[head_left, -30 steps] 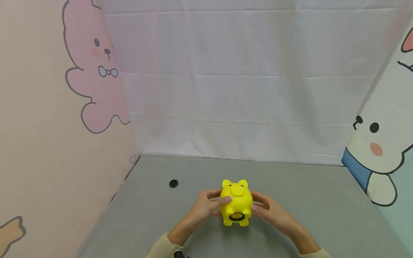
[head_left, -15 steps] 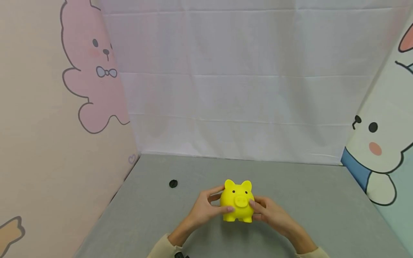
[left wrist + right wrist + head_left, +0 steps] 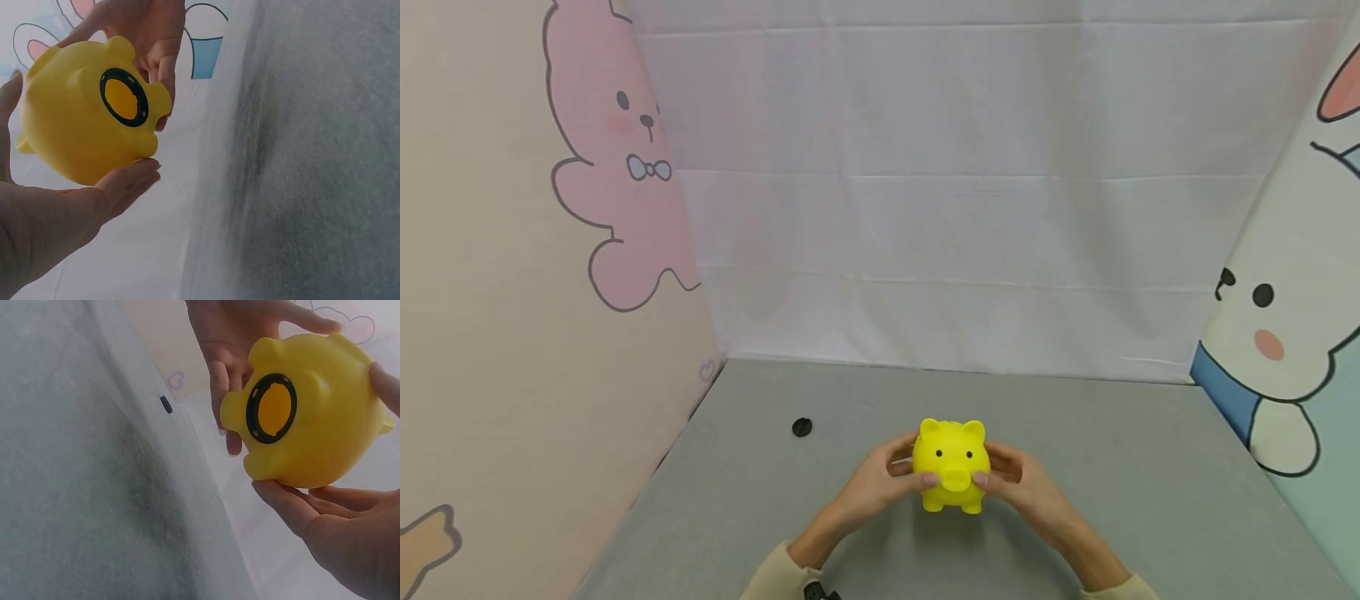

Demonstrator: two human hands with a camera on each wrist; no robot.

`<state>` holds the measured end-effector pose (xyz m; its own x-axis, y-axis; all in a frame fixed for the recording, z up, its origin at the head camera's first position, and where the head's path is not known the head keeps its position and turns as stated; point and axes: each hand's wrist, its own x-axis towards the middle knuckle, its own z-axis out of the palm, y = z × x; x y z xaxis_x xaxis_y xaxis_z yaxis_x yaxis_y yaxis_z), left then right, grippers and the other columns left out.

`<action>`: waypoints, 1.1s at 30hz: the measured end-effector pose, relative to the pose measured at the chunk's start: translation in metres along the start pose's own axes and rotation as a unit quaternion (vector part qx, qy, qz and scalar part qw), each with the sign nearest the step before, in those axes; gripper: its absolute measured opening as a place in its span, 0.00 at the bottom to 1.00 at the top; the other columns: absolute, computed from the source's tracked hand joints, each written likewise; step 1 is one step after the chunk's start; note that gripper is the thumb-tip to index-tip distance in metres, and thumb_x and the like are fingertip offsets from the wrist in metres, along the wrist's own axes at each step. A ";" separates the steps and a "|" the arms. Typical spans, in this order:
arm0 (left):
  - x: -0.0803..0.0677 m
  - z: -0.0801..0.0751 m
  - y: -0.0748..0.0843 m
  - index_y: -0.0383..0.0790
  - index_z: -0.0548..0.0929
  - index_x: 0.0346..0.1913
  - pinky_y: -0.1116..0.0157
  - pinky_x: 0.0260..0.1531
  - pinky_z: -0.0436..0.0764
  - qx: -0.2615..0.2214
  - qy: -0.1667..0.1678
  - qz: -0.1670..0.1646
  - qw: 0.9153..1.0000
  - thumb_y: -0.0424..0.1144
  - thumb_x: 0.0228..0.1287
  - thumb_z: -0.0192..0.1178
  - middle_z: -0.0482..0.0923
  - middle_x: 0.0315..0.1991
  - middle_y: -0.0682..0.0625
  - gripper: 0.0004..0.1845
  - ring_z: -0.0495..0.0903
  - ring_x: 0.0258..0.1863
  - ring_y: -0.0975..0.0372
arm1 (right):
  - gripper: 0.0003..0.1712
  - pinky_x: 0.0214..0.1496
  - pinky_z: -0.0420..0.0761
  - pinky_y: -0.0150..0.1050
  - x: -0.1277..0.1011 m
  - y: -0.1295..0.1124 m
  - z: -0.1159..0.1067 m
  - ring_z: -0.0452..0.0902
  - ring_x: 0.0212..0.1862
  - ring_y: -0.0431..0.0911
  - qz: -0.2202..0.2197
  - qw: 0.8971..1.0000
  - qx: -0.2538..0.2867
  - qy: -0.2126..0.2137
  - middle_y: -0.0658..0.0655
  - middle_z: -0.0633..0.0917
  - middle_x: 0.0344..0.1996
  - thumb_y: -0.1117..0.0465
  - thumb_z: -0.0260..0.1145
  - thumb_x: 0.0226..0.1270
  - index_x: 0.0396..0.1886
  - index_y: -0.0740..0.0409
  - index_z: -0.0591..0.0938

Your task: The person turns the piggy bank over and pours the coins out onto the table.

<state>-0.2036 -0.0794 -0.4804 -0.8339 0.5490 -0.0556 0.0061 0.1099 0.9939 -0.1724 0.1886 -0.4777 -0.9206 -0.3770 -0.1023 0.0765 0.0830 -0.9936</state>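
Note:
A yellow piggy bank (image 3: 952, 454) is held between both hands, its snout facing the head camera. My left hand (image 3: 880, 483) grips it on the left, thumb on its front beside the snout and fingers behind. On the opposite side my right hand (image 3: 1028, 490) grips it the same way. Both wrist views show the underside of the piggy bank (image 3: 75, 119), with a round opening ringed in black (image 3: 251, 415). The feet are above the table, with a shadow below. A round black plug (image 3: 802, 427) lies on the table to the left, apart from the hands.
The grey table (image 3: 1112, 475) reaches back to a hanging white cloth (image 3: 925, 208). Printed side panels stand left and right, with a pink bear (image 3: 625, 167) on one and a white cartoon animal (image 3: 1292, 333) on the other.
The piggy bank has tipped from showing its underside opening to facing the head camera more upright, both hands still holding it. The right thumb has moved onto its front. The black plug stays put.

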 end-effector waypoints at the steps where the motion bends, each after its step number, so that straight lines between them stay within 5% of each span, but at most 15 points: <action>1: 0.001 -0.001 -0.001 0.44 0.66 0.80 0.55 0.63 0.86 -0.004 -0.006 -0.006 1.000 0.58 0.70 0.68 0.75 0.73 0.41 0.43 0.81 0.68 0.49 | 0.41 0.62 0.86 0.34 0.000 0.001 0.000 0.84 0.62 0.50 -0.005 1.000 0.001 0.003 0.74 0.74 0.72 0.56 0.65 0.78 0.79 0.73 0.61; 13: 0.009 -0.002 -0.002 0.40 0.75 0.74 0.55 0.62 0.86 0.011 -0.009 -0.049 0.999 0.61 0.69 0.68 0.84 0.65 0.45 0.39 0.85 0.61 0.55 | 0.40 0.61 0.86 0.33 0.003 0.010 0.001 0.84 0.61 0.39 -0.058 0.998 0.001 0.009 0.76 0.72 0.73 0.60 0.66 0.75 0.79 0.71 0.62; 19: 0.012 0.000 -0.004 0.39 0.75 0.74 0.56 0.62 0.87 -0.009 -0.018 -0.056 0.998 0.58 0.65 0.73 0.85 0.63 0.46 0.41 0.87 0.58 0.56 | 0.42 0.61 0.87 0.35 0.002 0.014 -0.002 0.81 0.66 0.53 -0.054 0.998 -0.020 0.015 0.75 0.71 0.74 0.60 0.70 0.71 0.79 0.68 0.64; 25: 0.010 -0.003 -0.010 0.43 0.72 0.75 0.57 0.64 0.86 0.004 -0.013 -0.008 1.000 0.51 0.60 0.78 0.80 0.69 0.46 0.43 0.84 0.64 0.55 | 0.48 0.64 0.86 0.40 0.001 0.009 -0.007 0.76 0.69 0.68 -0.069 0.992 -0.107 -0.007 0.74 0.70 0.74 0.58 0.76 0.68 0.80 0.67 0.63; 33: 0.004 -0.007 -0.011 0.52 0.64 0.80 0.58 0.72 0.79 0.071 -0.043 0.087 0.993 0.49 0.56 0.82 0.70 0.77 0.49 0.51 0.78 0.72 0.55 | 0.56 0.48 0.87 0.34 -0.001 0.002 -0.010 0.80 0.49 0.43 -0.097 0.980 -0.169 -0.033 0.69 0.72 0.72 0.56 0.83 0.59 0.81 0.61 0.63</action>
<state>-0.2110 -0.0845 -0.4910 -0.7628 0.6385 0.1021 0.2287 0.1187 0.9662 -0.1752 0.1983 -0.4787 -0.8771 -0.4746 0.0736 -0.2397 0.2999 -0.9234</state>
